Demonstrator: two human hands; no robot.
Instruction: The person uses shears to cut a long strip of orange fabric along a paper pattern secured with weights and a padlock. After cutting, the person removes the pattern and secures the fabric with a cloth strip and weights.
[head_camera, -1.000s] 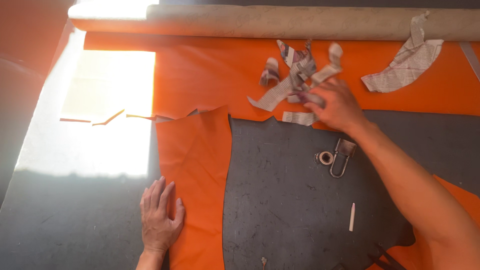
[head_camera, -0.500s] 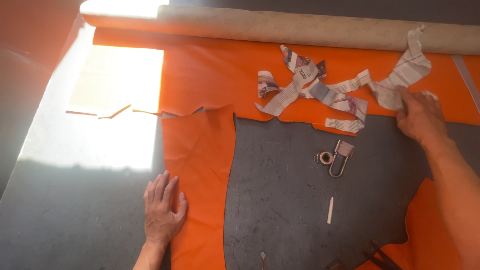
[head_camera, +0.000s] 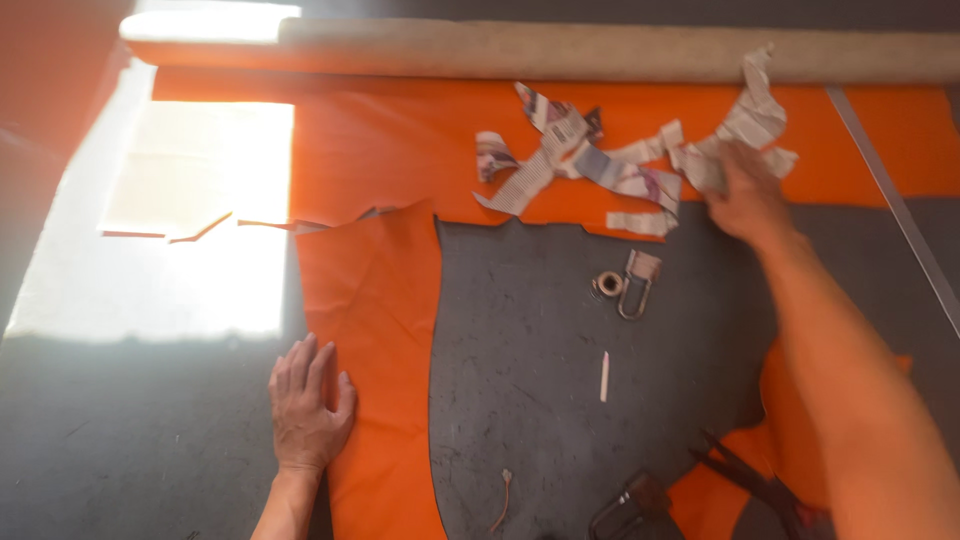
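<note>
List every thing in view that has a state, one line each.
Left hand: flat, palm down on the orange sheet's edge.
Right hand: on the paper strips, blurred.
Paper strips: cut, in a loose tangle.
Orange sheet: spread flat, edge cut away.
Roll: rolled up, lying along the far edge.
Scissors: lying down, untouched.
Padlock: lying flat.

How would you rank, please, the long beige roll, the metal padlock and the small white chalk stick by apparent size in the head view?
1. Long beige roll: largest.
2. Metal padlock.
3. Small white chalk stick: smallest.
</note>
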